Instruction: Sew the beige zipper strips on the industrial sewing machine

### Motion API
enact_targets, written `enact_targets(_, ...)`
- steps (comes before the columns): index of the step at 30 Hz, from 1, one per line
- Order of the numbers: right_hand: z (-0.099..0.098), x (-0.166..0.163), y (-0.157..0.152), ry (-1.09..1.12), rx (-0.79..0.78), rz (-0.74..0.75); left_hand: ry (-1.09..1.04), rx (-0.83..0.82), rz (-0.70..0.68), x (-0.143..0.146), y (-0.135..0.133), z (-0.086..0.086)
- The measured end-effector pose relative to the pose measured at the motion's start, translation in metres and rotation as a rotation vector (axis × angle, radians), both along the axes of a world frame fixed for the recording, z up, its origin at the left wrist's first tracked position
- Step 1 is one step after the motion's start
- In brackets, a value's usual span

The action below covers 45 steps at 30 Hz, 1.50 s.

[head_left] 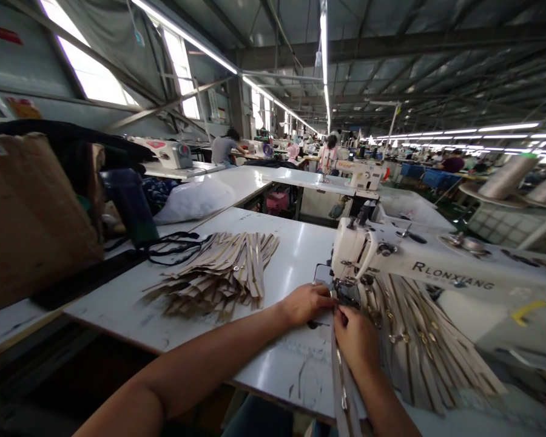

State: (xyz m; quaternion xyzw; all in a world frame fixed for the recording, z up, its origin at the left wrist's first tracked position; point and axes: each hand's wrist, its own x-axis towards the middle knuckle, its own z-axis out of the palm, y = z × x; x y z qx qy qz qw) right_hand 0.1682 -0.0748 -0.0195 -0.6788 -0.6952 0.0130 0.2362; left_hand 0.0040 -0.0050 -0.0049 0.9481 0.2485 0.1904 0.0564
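A white sewing machine point(409, 261) stands on the table at the right. Just in front of its needle area, my right hand point(357, 337) is closed on the upper end of a beige zipper point(340, 379), which hangs down over the table's front edge. My left hand point(308, 302) is at the same end with its fingers curled together, close to the right fingertips. The needle and the bit of zipper between the fingers are partly hidden. To the left lies a fanned pile of beige zippers point(236, 267) with metal sliders. More zippers point(418, 346) are spread under the machine's arm.
A cardboard box point(31, 224), a dark bottle point(130, 206) and a white plastic bag point(195, 200) are at the left. Black straps point(173, 246) touch the left pile. Thread cones point(507, 176) stand at the right. Other people point(225, 149) sit at machines farther back.
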Motion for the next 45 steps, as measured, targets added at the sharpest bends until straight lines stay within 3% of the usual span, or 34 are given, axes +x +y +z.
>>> enact_targets(12,0.006,-0.002,-0.004,-0.022,-0.069,-0.031,-0.054,0.017,-0.055,0.006,0.004,0.005)
enact_targets(30,0.012,-0.007,-0.005,-0.162,-0.076,-0.005,0.013,0.004,-0.018,0.01,0.016,0.001)
enact_targets(45,0.011,-0.01,-0.001,-0.196,-0.058,-0.034,-0.064,-0.098,-0.028,0.008,0.025,-0.009)
